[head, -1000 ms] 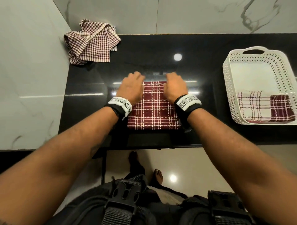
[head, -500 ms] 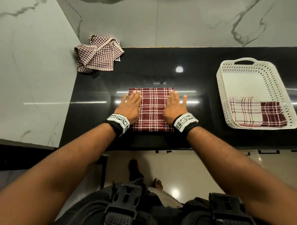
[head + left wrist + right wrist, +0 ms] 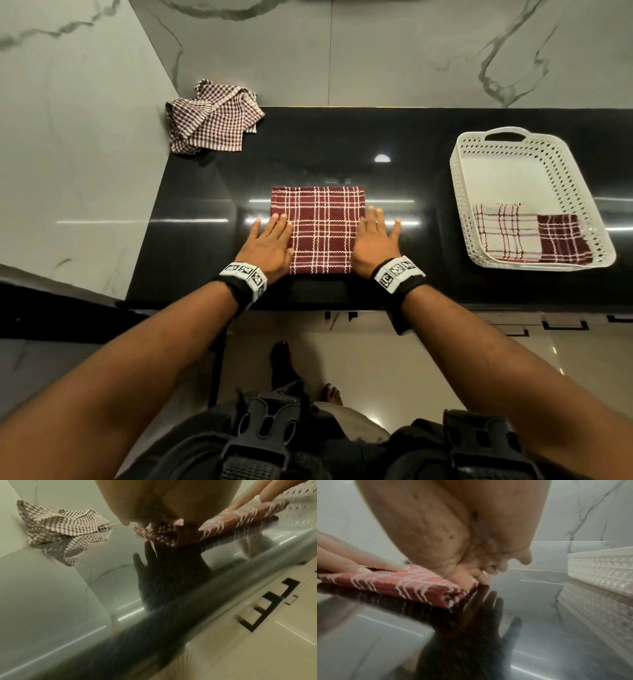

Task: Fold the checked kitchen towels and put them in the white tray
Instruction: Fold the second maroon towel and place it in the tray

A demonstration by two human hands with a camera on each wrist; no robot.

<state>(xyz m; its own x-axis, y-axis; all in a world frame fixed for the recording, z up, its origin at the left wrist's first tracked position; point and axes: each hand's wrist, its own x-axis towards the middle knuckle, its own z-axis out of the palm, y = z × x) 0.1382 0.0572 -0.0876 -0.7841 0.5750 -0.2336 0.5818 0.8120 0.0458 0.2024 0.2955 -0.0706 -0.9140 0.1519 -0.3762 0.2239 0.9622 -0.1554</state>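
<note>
glossy black counter (image 3: 411, 274), marble walls (image 3: 411, 51)

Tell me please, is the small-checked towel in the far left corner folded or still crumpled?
Crumpled: the small-checked towel lies bunched in uneven creases against the wall, not squared.

We see a maroon towel (image 3: 320, 231) with white checks on the glossy black worktop (image 3: 411, 274), a small-checked maroon-and-cream towel (image 3: 210, 118) at ten o'clock, and a white tray (image 3: 462, 192) at three o'clock.
</note>
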